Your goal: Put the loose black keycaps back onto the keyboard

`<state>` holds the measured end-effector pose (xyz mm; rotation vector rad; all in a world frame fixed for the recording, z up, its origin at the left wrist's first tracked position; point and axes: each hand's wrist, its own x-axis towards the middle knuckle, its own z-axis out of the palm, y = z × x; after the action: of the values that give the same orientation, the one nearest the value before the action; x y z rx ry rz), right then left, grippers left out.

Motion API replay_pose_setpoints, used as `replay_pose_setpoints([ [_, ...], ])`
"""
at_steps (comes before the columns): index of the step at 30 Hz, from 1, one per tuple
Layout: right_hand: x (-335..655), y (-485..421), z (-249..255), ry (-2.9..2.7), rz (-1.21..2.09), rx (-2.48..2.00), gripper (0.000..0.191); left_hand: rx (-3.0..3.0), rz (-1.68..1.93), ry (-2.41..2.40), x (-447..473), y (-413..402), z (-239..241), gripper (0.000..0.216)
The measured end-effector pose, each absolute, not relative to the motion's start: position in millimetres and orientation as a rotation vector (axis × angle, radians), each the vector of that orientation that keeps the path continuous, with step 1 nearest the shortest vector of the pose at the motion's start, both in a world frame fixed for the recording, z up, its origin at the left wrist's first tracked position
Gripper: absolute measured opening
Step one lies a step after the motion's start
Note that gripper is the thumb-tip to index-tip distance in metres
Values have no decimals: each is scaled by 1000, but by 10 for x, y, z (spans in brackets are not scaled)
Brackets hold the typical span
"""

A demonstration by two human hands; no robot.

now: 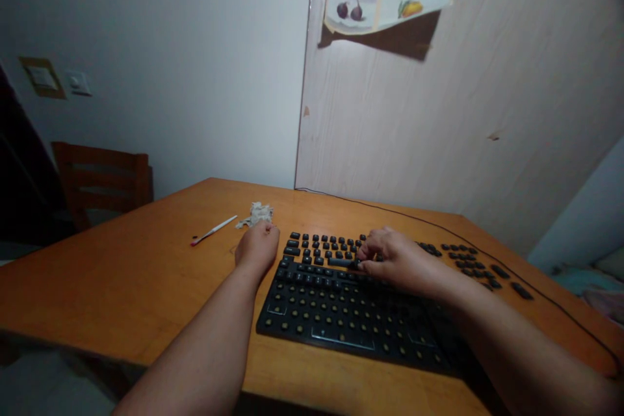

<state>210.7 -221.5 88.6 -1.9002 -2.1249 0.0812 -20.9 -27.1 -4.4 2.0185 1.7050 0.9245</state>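
Note:
A black keyboard (336, 318) lies before me, most of its keycaps off and bare switch stems showing; its top row still carries caps. My right hand (394, 260) reaches over its far edge with thumb and fingertips pinched on a small dark keycap (357, 264). Beside those fingertips lies the long space bar cap (340, 262). Loose keycaps (331, 246) stand in rows behind the keyboard. Curled closed, my left hand (257, 247) rests on the table left of these rows, close to a crumpled grey-white tissue or rag (260, 211). Whatever its fingers may hold is hidden.
A thin white brush-like stick (214, 231) with a reddish end lies on the left of the wooden table (146, 273). More loose keycaps (470, 263) are spread at the right. A black cable (414, 213) runs along the back and right. A wooden chair (104, 175) stands beyond the left edge.

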Motion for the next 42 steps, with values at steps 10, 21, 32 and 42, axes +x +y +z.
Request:
replay_pose_setpoints([
  [10, 1972, -2359, 662, -2139, 112, -1880, 5, 1986, 890, 1702, -206, -330, 28, 30],
  [21, 1926, -2346, 548, -2184, 116, -1929, 7, 1982, 896, 1730, -188, -351, 39, 28],
  [32, 1910, -2348, 557, -2211, 89, -1940, 7, 1965, 880, 1697, -193, -350, 51, 28],
  [42, 1893, -2360, 565, -2230, 65, -1945, 7, 1966, 878, 1708, -188, -341, 29, 30],
])
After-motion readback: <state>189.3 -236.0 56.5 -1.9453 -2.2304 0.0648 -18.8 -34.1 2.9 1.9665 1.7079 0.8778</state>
